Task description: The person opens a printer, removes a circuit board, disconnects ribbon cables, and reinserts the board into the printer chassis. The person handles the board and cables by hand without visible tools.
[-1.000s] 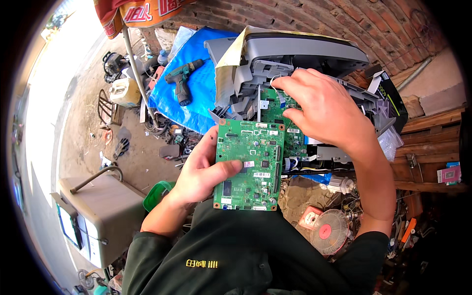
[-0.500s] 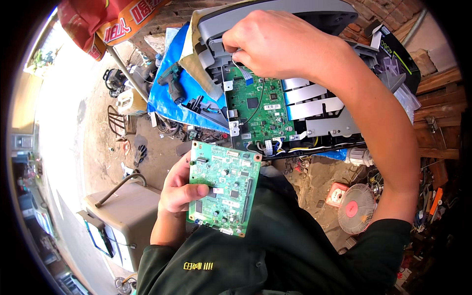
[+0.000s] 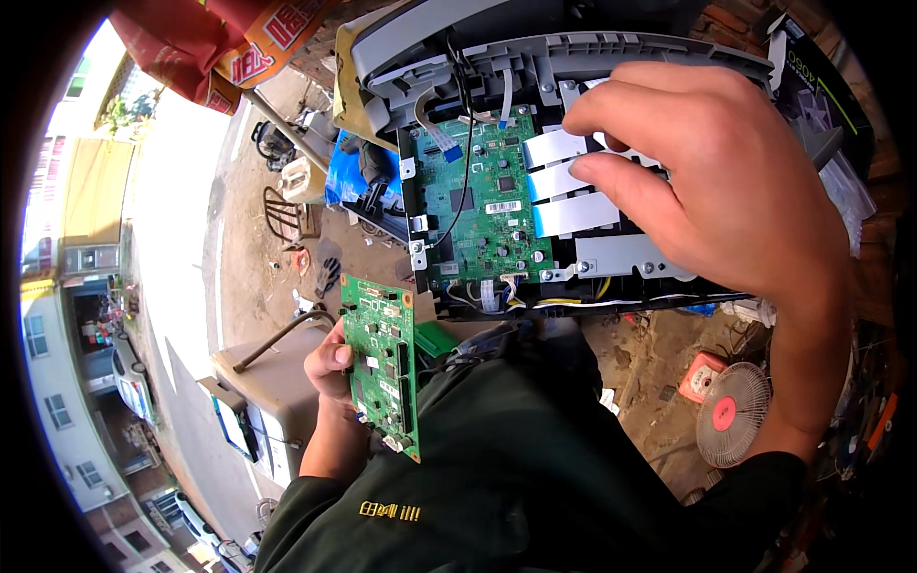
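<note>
A green circuit board (image 3: pixel 377 368) is gripped along its left edge by my left hand (image 3: pixel 330 375), thumb on its face, held low in front of my body. My right hand (image 3: pixel 697 177) hovers over an opened grey machine, thumb and index finger apart with nothing seen between them. Its fingertips are nearest the wide white ribbon cables (image 3: pixel 573 181); whether they touch is unclear. Those cables meet the right edge of a second green board (image 3: pixel 487 172) fixed in the machine. A loose flat cable with a blue end (image 3: pixel 449 151) lies over that board's upper left, beside a thin black wire (image 3: pixel 467 172).
The machine's grey cover (image 3: pixel 420 40) rises behind the boards. A drill (image 3: pixel 371 162) lies on blue sheeting at the left. Below it stands a beige boxy appliance (image 3: pixel 277 361) with a curved pipe. A round fan (image 3: pixel 734 414) is on the ground at the lower right.
My right hand has released the flat cable at the upper left and moved right, over the white ribbon cables. My left hand has shifted left with its board, which is turned more edge-on.
</note>
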Demonstrator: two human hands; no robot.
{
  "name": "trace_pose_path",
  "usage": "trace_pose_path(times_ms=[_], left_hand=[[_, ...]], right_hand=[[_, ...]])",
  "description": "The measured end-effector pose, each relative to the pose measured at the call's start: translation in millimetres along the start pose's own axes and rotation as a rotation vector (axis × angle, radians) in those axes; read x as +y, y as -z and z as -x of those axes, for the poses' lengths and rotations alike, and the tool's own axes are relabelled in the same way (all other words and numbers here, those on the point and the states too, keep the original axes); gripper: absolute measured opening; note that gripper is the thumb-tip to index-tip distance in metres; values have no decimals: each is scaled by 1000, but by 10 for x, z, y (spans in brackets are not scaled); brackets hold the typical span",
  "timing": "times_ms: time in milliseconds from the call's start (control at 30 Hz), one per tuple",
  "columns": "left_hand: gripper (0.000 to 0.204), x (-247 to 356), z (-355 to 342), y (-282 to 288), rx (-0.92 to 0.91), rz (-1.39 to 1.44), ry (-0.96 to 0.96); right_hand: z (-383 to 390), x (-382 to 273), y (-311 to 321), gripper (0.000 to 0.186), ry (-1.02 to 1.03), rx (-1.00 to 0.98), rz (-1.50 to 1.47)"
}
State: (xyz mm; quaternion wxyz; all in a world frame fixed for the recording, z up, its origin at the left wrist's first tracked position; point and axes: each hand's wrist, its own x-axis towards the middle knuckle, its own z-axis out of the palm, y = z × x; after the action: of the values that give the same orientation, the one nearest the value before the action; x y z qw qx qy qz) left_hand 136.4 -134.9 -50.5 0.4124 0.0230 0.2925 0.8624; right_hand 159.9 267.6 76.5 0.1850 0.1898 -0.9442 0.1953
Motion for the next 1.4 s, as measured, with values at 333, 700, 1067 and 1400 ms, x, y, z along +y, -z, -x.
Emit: trace_pose_path(times_ms=[333,700,1067,1400], left_hand=[[18,-224,-102,-208,24,109,1],[26,-240,-202,-300,-239,-664,-289],[19,-396,-523,-349,-544,-869,-565],[19,-410,-615,-378,-533,-1015,-673]], right_hand=[[268,-183,120,25,-31,-64,-177],[263,-516,-124,19,-76,-205,-242],[55,-589,-312,18,2,-350,-59],[28,-534,-438,6,176,-294,24]])
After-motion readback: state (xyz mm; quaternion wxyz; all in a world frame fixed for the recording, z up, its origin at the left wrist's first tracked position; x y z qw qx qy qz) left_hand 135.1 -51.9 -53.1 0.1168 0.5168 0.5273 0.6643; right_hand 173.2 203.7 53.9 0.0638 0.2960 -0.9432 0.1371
